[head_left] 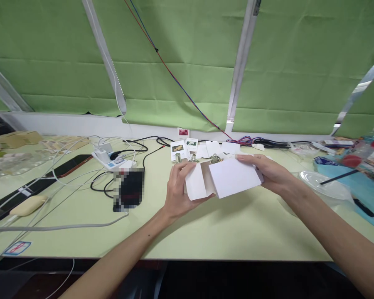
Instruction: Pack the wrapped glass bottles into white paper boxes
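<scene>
Above the table, my left hand (176, 189) is closed around a small white box (195, 182), its fingers behind and below it. My right hand (266, 172) grips a white block, perhaps a stack of cards (235, 176), by its right end. The block's left end meets the box at the box's brownish opening; whether it reaches inside, I cannot tell. Just behind my hands lie several white picture cards (177, 148) and small metal-looking pieces (178, 157), partly hidden by the box and fingers.
To the left are a white power strip (115, 162) with plugs, a blurred-out dark device (129, 189) and trailing white cables. A clear plastic lid (326, 185) with a black stick rests at right, near a blue sheet (369, 191). Green blinds (180, 83) hang behind.
</scene>
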### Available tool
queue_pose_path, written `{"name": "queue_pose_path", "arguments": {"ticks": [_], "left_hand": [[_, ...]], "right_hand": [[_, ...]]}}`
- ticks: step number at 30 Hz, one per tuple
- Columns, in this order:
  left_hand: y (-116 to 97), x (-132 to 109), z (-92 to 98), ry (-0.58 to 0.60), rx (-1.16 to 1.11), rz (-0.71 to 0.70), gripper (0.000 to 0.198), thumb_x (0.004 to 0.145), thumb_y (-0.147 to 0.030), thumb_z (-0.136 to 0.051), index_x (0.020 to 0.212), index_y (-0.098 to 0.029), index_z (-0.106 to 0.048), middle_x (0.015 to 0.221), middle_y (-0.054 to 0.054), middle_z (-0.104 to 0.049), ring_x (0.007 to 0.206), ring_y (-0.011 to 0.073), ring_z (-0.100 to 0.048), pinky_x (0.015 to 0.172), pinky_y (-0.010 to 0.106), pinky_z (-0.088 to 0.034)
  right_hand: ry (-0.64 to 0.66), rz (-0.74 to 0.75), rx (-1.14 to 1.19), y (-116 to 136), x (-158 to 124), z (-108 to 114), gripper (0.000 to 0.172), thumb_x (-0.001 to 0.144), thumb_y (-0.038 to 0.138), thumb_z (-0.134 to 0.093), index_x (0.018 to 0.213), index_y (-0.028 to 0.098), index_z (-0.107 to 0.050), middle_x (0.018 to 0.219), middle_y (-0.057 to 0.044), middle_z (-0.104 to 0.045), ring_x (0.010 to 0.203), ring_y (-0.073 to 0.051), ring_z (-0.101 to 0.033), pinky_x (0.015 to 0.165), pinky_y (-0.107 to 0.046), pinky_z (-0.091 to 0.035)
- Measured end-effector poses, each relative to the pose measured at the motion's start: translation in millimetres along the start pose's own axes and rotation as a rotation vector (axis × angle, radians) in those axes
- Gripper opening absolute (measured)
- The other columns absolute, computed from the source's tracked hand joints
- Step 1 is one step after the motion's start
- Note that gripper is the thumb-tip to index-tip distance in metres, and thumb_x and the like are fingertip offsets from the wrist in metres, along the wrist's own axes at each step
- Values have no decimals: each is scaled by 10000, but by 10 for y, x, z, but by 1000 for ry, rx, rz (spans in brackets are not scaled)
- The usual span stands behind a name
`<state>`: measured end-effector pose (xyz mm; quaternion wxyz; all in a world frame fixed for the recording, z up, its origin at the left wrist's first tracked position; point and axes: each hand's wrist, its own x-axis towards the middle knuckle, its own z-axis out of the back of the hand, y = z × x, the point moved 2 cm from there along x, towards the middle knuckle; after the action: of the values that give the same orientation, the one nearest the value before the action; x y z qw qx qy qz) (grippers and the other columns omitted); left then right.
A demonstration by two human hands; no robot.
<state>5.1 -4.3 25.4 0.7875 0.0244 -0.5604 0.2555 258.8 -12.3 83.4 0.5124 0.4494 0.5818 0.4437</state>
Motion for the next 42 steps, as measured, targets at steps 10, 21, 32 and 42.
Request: {"name": "queue_pose_path", "arguments": {"ticks": [10,21,32,42], "left_hand": [[12,-14,17,-3,195,-62,872,750,-497,-829,1457,-297,-359,1260,143,-548,1128,327,-530,906,436,-413],[70,-66,-49,33,161,2,988,655,-558,-887,1441,-314,-341,1222,124,-486,1129,322,-484,926,470,-454],[93,-98,-74,49,184,8,963,651,-541,-895,1419,-320,-358,1241,124,-459,1122,320,-470,922,478,-456],[72,-90,-64,37,189,-9,925,670,-506,-893,1411,-312,-375,1235,127,-474,1101,308,-482,908,462,-463]], "right_hand": [[-103,118,-108,66,-120,-111,396,657,523,-883,765,161,-766,800,-64,-739,643,-153,-630,502,-227,-421],[-202,272,-220,92,-240,-223,373,665,517,-874,836,194,-800,804,-81,-748,661,-196,-654,463,-248,-437],[-198,306,-269,24,-256,-338,379,687,528,-840,852,188,-809,796,-77,-739,641,-185,-627,447,-240,-410],[-192,319,-260,-16,-205,-394,366,704,537,-826,816,190,-799,806,-79,-736,671,-192,-629,479,-247,-428]]}}
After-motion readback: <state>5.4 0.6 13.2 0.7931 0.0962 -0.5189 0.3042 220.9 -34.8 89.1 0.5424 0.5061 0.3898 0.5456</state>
